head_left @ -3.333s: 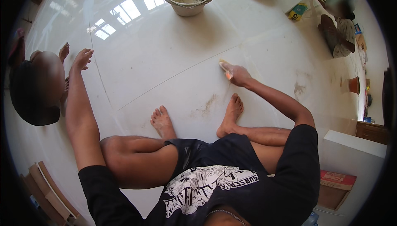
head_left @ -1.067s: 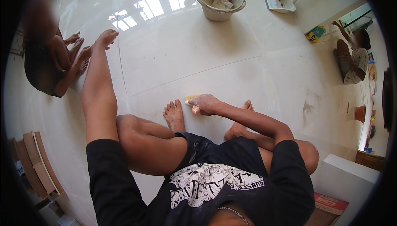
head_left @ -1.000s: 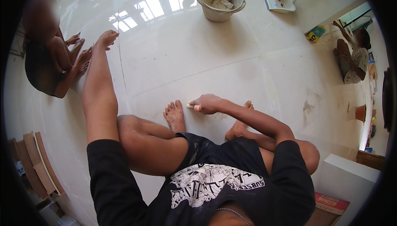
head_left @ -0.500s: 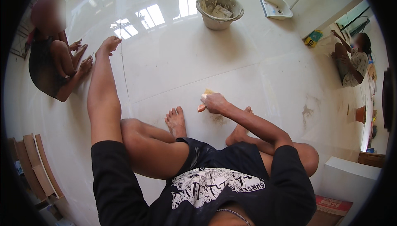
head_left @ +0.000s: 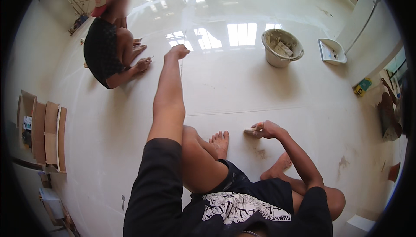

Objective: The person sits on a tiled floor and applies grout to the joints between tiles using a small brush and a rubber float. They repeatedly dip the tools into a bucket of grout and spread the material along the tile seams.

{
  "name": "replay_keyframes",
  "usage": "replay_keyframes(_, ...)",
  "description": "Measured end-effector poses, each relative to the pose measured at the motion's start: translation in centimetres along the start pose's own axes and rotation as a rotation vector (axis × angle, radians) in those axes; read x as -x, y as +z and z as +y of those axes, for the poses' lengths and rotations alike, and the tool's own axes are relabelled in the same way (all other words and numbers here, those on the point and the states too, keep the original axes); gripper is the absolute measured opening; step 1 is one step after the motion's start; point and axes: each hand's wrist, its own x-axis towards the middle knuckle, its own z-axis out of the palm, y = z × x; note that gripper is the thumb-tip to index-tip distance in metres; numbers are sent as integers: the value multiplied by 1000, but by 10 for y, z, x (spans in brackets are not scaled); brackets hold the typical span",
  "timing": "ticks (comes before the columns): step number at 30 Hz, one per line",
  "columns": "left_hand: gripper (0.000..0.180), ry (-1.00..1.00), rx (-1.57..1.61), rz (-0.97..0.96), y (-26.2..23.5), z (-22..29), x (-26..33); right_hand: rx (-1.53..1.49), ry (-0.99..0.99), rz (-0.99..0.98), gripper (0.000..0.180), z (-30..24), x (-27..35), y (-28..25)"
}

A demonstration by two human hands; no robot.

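My left arm reaches far forward over the glossy pale tiled floor. At its end my left hand is closed in a pinch beside a floor joint; whatever its fingers hold is too small to make out. Low over the floor, in front of my right foot, my right hand grips a small paintbrush. The brush is held nearly flat, its pale end pointing left, and my fingers cover part of it. A dark dusty smudge lies on the floor just below that hand.
A smeared bucket with a pale block inside stands ahead on the right. Past it lies a white dustpan. A co-worker squats at the left, hands near the floor. Cardboard pieces lean at far left; another person sits at the right rim.
The view has swung left, so everything sits farther right in it. The brush has turned from upright to nearly flat in my right hand. My left hand stays stretched out by the joint.
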Motion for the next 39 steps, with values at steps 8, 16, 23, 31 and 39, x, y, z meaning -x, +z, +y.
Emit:
replay_keyframes(8,45,15,-33,36,-1,-18,0,82,-50,-24,44,4,-9,8)
replay_keyframes(16,47,30,-98,8,2,-9,10,115,31,-82,41,12,5,-23)
replay_keyframes(23,47,53,-10,-30,9,10,-4,58,39,-120,44,82,53,-86)
replay_keyframes(31,47,-4,114,-141,30,30,-11,-576,507,-214,46,182,147,-46)
replay_keyframes(39,43,-17,67,-208,72,48,-48,-487,657,-381,45,258,195,55)
